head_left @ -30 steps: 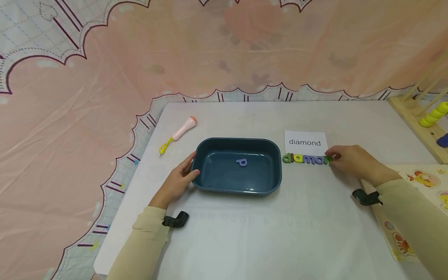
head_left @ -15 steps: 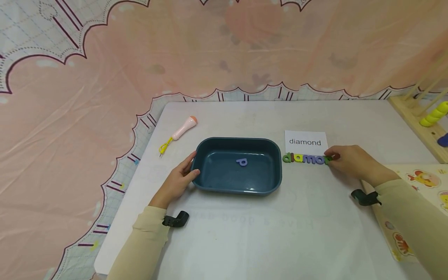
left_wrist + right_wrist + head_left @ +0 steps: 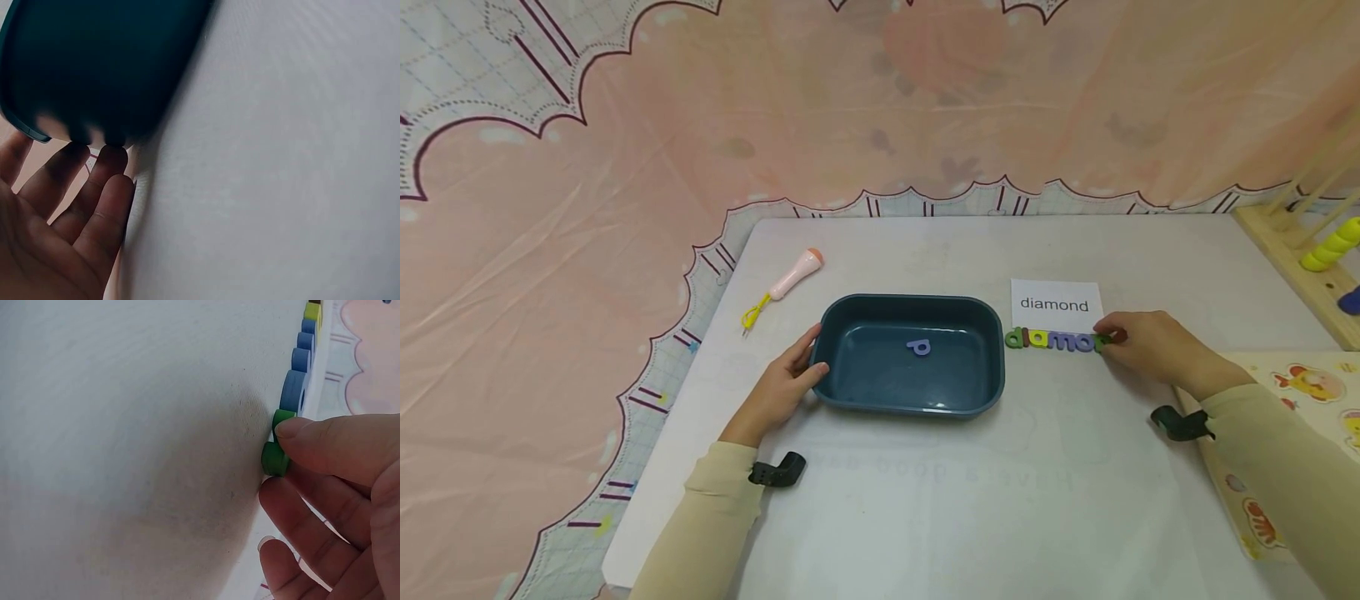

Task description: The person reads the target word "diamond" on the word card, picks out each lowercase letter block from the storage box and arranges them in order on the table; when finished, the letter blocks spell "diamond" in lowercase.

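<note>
My left hand [image 3: 775, 387] holds the left end of a dark teal plastic tray [image 3: 908, 399], thumb at its rim and fingertips [image 3: 114, 159] against its outer wall. A purple letter piece [image 3: 918, 347] lies inside the tray, like a turned "d" or "p". To the right, my right hand [image 3: 1157, 346] pinches a green letter [image 3: 275, 459], apparently an "n", between thumb and fingers. It stands at the right end of a row of coloured letters [image 3: 1049, 340] reading "diamo", below a white card [image 3: 1054, 293] printed "diamond". My fingers partly hide the green letter.
A pink-handled pen-like tool [image 3: 796, 275] with a yellow end lies at the back left. On the right are a sticker-covered board [image 3: 1232, 467] under my right forearm and a wooden bead frame [image 3: 1277, 258]. A patterned curtain [image 3: 880, 117] hangs behind the white table [image 3: 925, 517].
My right hand has shifted very slightly left with the green letter, closer to the "o". The left hand and tray have stayed in place.
</note>
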`<state>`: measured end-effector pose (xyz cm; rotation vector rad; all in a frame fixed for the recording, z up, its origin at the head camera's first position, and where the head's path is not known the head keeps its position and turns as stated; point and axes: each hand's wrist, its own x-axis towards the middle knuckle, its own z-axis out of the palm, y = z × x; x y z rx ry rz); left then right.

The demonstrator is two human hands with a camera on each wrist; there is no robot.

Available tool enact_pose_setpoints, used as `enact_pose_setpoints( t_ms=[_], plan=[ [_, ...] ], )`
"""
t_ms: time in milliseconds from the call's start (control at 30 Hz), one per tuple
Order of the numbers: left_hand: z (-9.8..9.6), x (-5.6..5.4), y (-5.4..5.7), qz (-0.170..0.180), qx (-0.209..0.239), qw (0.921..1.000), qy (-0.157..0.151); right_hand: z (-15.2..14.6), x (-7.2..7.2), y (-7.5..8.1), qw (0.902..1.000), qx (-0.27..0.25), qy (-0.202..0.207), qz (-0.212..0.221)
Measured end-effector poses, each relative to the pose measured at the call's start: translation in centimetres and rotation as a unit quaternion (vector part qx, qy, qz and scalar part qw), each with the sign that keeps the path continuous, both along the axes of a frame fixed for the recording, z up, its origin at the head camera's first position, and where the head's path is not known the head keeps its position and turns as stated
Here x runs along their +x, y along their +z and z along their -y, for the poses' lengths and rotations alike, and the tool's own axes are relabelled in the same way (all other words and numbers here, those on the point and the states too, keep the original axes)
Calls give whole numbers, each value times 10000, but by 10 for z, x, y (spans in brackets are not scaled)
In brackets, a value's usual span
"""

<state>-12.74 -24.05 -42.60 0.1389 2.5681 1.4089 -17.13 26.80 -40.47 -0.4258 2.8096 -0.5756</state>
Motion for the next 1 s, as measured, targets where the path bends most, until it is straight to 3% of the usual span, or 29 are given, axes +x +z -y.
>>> enact_pose_setpoints(
  t_ms=[733,1000],
  plan=[
    [0,1,0,-53,75,10000,-37,1,-1,0,9999,12,70,-106],
    [0,0,0,-29,46,10000,-32,-1,-1,14,9995,36,60,-323]
  ],
)
